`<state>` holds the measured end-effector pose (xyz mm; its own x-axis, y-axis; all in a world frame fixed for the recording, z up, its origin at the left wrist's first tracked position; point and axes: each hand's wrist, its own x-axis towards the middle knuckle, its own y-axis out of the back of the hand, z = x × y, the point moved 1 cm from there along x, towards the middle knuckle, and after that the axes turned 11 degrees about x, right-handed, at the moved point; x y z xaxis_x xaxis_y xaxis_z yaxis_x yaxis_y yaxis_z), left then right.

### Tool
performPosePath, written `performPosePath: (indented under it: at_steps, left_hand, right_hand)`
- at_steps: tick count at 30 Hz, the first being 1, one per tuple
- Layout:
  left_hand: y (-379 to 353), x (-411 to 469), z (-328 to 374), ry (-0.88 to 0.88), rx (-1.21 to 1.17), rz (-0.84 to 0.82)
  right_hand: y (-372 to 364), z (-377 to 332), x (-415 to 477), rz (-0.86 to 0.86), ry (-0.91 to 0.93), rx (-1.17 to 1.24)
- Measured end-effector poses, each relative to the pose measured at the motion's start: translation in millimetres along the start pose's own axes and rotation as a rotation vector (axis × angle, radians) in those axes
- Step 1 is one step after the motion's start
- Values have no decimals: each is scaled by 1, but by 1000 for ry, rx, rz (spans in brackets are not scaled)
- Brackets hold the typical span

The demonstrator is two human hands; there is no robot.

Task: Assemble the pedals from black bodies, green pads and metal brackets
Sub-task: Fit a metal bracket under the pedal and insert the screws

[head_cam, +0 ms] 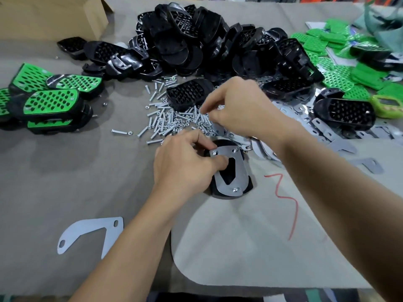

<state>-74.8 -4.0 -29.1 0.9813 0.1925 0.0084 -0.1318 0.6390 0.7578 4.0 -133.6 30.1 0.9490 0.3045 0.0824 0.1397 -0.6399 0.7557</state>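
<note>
A black pedal body lies face down in the middle of the table with a metal bracket [239, 171] on top, a screw [235, 189] at its near end. My left hand [185, 164] grips the pedal's left side, its fingers pressing on the bracket. My right hand [242, 110] reaches over the heap of loose screws and nuts [170, 120] and pinches a small fastener at its fingertips. A large pile of black bodies [196, 40] lies behind. Green pads [340, 59] lie at the right, finished green-and-black pedals [52, 101] at the left.
A loose metal bracket [87, 232] lies near the front left. More brackets [327, 131] are scattered at the right beside a black body [344, 114]. A cardboard box [54, 16] stands at the back left. A red scribble [285, 199] marks the pale cloth.
</note>
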Motion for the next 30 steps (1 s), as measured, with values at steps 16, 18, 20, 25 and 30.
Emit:
performPosePath:
  at_steps: [16, 18, 20, 25, 30]
  left_hand:
    - [-2, -1, 2, 38, -58, 4]
    - [-2, -1, 2, 44, -62, -5]
    - [-2, -1, 2, 56, -68, -6]
    - [-2, -2, 2, 65, -80, 4]
    - [-2, -1, 3, 70, -78, 1]
  right_hand:
    - [-36, -22, 38, -108, 105, -178]
    - [-37, -27, 38, -136, 161, -229]
    - [-36, -30, 38, -191, 190, -285]
    - [-34, -29, 37, -197, 196, -309]
    - [-29, -28, 31, -172, 176, -210]
